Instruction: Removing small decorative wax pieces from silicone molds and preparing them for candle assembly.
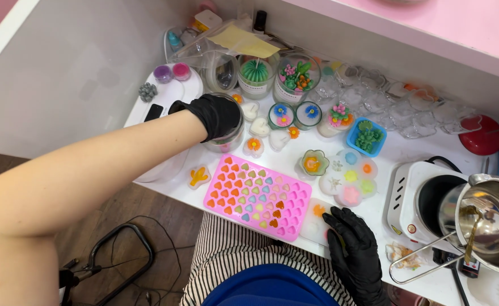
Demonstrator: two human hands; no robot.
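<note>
The left hand (218, 115), in a black glove, closes over the rim of a clear glass jar (227, 136) on the white worktop (397, 153), at eleven o'clock from the pink heart mould (258, 195). The jar looks rigid, smooth and breakable; gripping round its wall would probably be safest. The right hand (354, 243) lies flat, fingers spread, on a small translucent mould (316, 221) at the worktop's near edge, which likely bends easily.

Glass jar (229, 136) contents under left hand (218, 113); metal pot (490, 226) past right edge.
</note>
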